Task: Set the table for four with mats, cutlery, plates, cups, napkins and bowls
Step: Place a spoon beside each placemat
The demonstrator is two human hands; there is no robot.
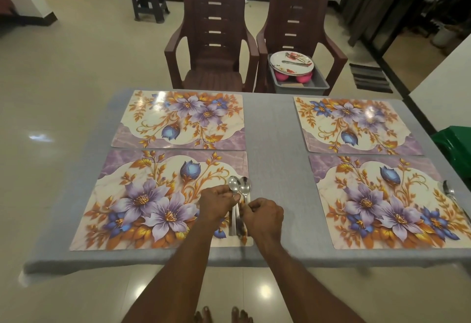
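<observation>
Head view: four flowered mats lie on the grey table (275, 129). At the right edge of the near left mat (158, 200), the left hand (216, 204) holds a bundle of spoons (239, 186) with curled fingers. The right hand (263, 217) pinches one handle in the bundle. Another spoon (449, 194) lies at the right edge of the near right mat (382, 203).

**One head-worn view, looking forward and down**

A single wide-angle camera sits on the person's head at the near edge of the surface (275, 129). It tilts down and ahead, close above both forearms, taking in the whole top, the chairs (211, 39) beyond and the floor (63, 73).
</observation>
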